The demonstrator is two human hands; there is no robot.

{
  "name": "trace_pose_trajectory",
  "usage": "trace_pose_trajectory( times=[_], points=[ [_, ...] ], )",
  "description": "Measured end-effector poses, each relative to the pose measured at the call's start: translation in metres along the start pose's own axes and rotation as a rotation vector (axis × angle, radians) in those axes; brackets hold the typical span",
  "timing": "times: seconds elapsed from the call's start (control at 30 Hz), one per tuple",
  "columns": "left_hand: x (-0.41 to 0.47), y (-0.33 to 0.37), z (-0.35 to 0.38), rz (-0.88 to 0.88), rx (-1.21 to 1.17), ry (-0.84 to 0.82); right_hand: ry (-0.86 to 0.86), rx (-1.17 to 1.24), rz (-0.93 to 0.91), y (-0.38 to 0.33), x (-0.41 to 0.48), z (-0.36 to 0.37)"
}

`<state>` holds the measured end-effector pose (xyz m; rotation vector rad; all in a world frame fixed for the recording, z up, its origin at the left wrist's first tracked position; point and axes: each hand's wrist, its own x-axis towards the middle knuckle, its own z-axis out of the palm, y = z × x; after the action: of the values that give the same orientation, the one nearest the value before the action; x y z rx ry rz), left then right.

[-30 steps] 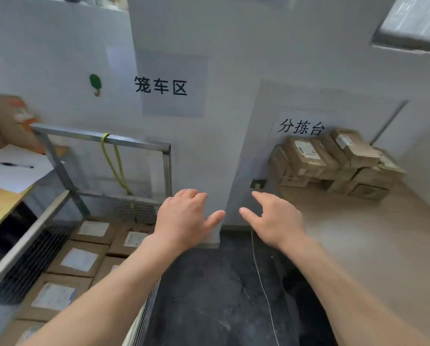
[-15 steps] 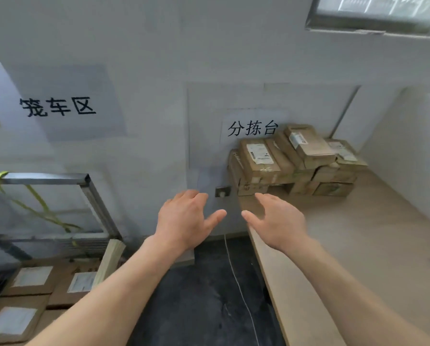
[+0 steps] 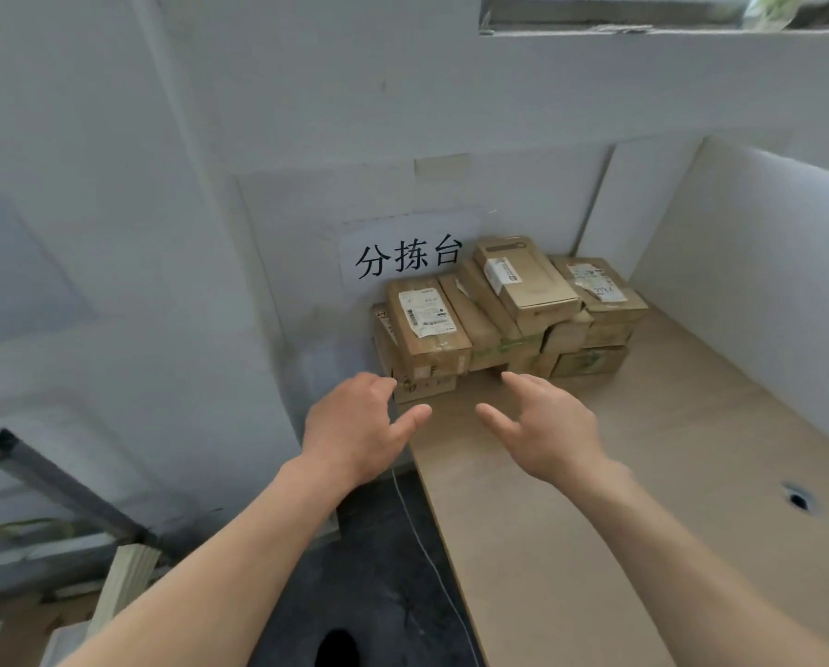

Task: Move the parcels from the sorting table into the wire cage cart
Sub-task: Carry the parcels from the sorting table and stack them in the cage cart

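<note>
Holding left hand (image 3: 355, 426) and right hand (image 3: 547, 430) out just short of the parcels (image 3: 427, 324). Gripping nothing with loosely spread fingers (image 3: 412, 417).

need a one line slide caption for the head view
Left hand and right hand, both open, extended toward the stack of parcels at the back corner of the sorting table.

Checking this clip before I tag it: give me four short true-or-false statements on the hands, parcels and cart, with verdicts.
1. The left hand and right hand both hold nothing. True.
2. The parcels lie spread across the sorting table. False: they are stacked in its far corner against the wall.
3. The top parcel bears a white label. True.
4. The wire cage cart stands right of the table. False: its metal frame shows at lower left.
</note>
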<state>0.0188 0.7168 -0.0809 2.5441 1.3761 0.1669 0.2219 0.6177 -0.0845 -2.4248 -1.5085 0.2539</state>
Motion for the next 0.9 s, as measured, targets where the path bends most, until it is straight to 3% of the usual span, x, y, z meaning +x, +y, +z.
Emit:
trace_pose_trajectory(
  times=[0.63,0.9],
  points=[
    [0.222,0.034,0.022,0.233,-0.209,-0.1,0.189,0.074,0.402,0.048,0.156,-0.018],
    [0.269,0.054,0.032,0.272,-0.271,-0.159,0.185,0.123,0.563,0.073,0.202,-0.027]
  ],
)
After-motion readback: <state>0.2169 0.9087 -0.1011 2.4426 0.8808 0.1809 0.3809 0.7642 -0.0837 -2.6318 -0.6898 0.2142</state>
